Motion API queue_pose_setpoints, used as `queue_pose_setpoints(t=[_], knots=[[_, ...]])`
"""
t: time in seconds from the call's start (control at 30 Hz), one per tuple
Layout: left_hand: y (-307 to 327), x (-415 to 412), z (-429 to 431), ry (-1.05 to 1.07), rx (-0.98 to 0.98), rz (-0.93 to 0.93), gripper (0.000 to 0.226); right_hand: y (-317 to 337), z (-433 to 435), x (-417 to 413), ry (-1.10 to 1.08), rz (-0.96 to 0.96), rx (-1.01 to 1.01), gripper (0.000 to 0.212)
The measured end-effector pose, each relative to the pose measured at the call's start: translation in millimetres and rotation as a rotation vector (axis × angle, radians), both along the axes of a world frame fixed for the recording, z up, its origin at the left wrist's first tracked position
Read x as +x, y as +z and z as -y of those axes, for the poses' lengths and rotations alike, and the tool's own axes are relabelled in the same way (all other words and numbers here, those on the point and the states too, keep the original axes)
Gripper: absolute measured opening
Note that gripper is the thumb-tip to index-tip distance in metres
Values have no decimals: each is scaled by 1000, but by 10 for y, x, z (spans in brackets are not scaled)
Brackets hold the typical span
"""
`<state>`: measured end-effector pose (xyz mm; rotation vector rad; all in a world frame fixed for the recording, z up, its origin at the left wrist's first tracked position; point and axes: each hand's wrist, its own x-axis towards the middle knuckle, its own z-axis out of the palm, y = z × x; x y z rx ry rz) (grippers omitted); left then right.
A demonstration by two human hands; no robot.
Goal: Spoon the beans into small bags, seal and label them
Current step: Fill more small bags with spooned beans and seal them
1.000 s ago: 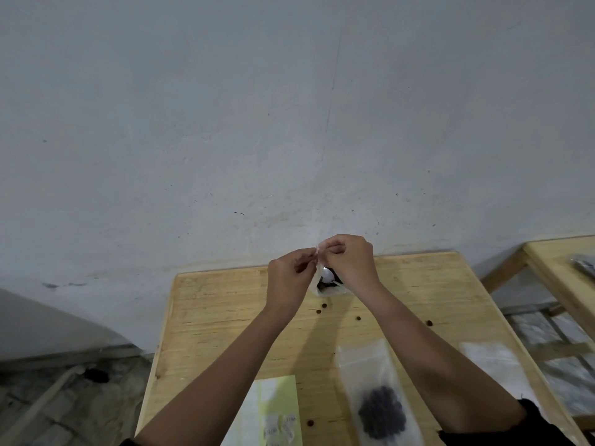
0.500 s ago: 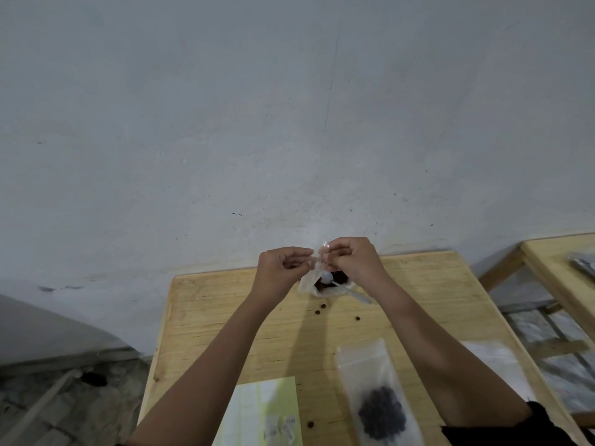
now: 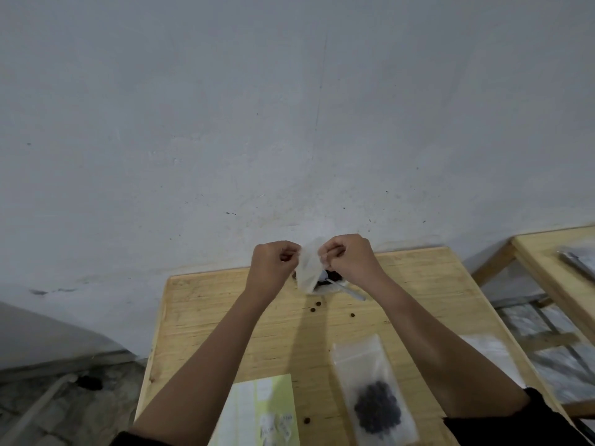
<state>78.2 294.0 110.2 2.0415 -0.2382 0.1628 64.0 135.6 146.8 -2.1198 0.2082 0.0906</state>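
Observation:
My left hand (image 3: 276,262) and my right hand (image 3: 349,257) are raised over the far end of the wooden table (image 3: 225,317), each pinching a top corner of a small clear bag (image 3: 308,268) stretched between them. Behind the bag lie a dark heap of beans (image 3: 331,278) and a white spoon (image 3: 346,289). A filled clear bag of dark beans (image 3: 375,400) lies near the front edge. A green and white label sheet (image 3: 260,410) lies to its left. Loose beans (image 3: 315,307) are scattered on the wood.
Another clear bag (image 3: 492,352) lies flat by my right forearm. A second wooden table (image 3: 547,252) stands to the right with a dark packet (image 3: 579,262) on it. A grey wall rises just behind the table, and stone floor lies to the left.
My hands have drawn apart, spreading the small bag's top open wider between them; the left hand moved left. The spoon behind is more visible.

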Motion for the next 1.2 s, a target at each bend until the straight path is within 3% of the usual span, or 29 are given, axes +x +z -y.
queue_pose_setpoints(t=[0.2, 0.3, 0.37, 0.5, 0.57, 0.67, 0.83, 0.97, 1.13, 1.2], knots=[[77, -22, -75, -124, -29, -58, 15, 105, 44, 19, 21, -33, 4, 20], [137, -84, -43, -237, -81, -137, 30, 230, 74, 74, 48, -44, -6, 17], [169, -108, -49, -308, -58, -168, 52, 319, 76, 95, 89, -29, -36, 13], [233, -126, -70, -414, 155, -142, 118, 470, 55, 111, 147, 18, -36, 14], [230, -118, -70, -434, 239, -94, 133, 522, 16, 104, 181, 26, -30, 16], [200, -111, -46, -356, 275, 22, 133, 565, -44, 90, 227, 56, -60, 18], [136, -104, 16, -182, 166, 238, 104, 462, -83, 102, 72, 197, -166, 16], [111, -62, 60, -44, 100, 303, 92, 384, -175, 12, 36, 290, -49, 25], [126, -99, 137, -41, 130, 393, 84, 472, -207, -20, 254, 42, -177, 17], [109, -92, 156, -67, 158, 412, 82, 510, -197, -16, 278, -5, -214, 22]])
